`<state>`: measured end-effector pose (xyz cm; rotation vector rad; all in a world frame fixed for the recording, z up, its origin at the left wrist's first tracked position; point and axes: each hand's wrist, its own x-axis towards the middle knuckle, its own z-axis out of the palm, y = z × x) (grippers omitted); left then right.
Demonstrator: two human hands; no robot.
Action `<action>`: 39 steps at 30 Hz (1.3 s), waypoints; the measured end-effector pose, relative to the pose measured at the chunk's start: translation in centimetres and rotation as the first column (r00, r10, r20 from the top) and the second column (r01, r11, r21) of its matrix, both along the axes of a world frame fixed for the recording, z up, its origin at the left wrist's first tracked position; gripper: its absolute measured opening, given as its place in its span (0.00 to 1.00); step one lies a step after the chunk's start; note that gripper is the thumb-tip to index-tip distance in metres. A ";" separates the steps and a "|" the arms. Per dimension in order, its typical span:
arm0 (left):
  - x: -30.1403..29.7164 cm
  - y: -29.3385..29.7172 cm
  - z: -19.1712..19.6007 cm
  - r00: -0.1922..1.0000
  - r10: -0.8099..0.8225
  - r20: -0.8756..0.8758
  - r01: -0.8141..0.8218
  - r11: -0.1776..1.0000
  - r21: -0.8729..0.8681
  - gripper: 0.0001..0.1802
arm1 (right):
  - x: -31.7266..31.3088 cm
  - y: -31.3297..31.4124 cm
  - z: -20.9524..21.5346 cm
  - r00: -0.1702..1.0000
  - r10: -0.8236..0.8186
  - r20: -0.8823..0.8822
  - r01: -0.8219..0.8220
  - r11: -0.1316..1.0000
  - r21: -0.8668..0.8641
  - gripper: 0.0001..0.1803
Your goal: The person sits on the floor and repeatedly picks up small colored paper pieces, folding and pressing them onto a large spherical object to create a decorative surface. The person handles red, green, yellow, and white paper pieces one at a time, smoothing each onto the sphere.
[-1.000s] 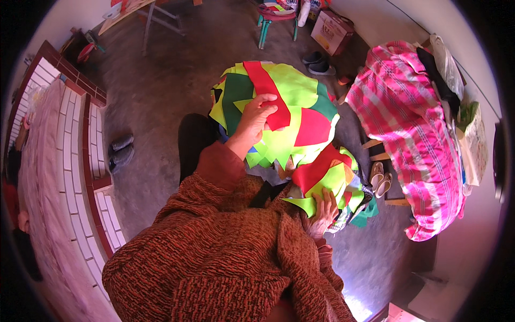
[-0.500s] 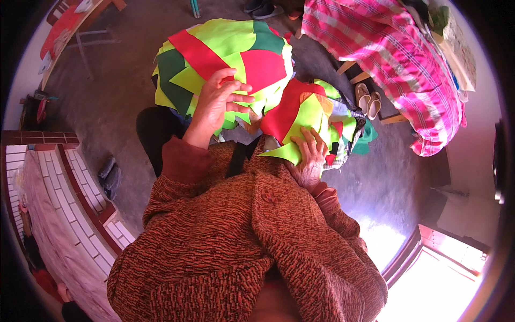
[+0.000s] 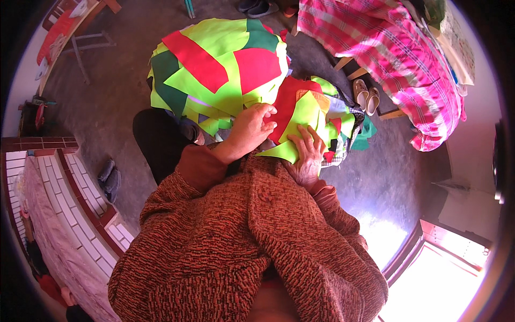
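Note:
A big pile of felt-like cloth pieces [image 3: 217, 70] in lime green, red and dark green lies in front of me. A smaller stack of the same coloured pieces [image 3: 308, 115] rests on my lap to the right. My left hand [image 3: 249, 129] lies between the two piles, fingers curled on the edge of a red piece of the smaller stack. My right hand [image 3: 307, 155] presses flat on a lime green piece at the near edge of that stack. Both forearms are in a rust-brown knitted sweater.
A pink checked cloth [image 3: 391, 53] covers furniture at the upper right, with a pair of pale shoes [image 3: 366, 95] beside it. A tiled ledge [image 3: 70, 198] runs along the left, dark slippers [image 3: 110, 177] near it. A metal stand [image 3: 86, 48] stands at the upper left on the grey floor.
My left hand has drawn back from the top of the big pile to the gap beside the smaller stack. The view has shifted down and closer. My right hand stays on the smaller stack.

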<state>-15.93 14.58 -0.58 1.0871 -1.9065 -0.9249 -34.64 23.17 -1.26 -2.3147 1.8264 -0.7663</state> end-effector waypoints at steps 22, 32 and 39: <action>-11.5 -5.2 -1.5 0.719 -0.334 0.609 0.652 0.627 -0.426 0.09 | -0.1 -0.2 -0.1 0.993 0.107 0.048 -0.104 0.992 -0.067 0.31; -12.1 -5.0 -0.9 0.835 -0.374 0.404 0.521 0.775 -0.358 0.03 | -0.1 -0.3 -0.7 0.993 0.100 0.059 -0.095 0.992 -0.089 0.29; -11.6 -4.2 5.8 0.977 -0.214 -0.027 0.185 0.898 -0.400 0.07 | -0.2 -0.2 -0.9 0.995 0.099 0.025 -0.097 0.992 -0.085 0.29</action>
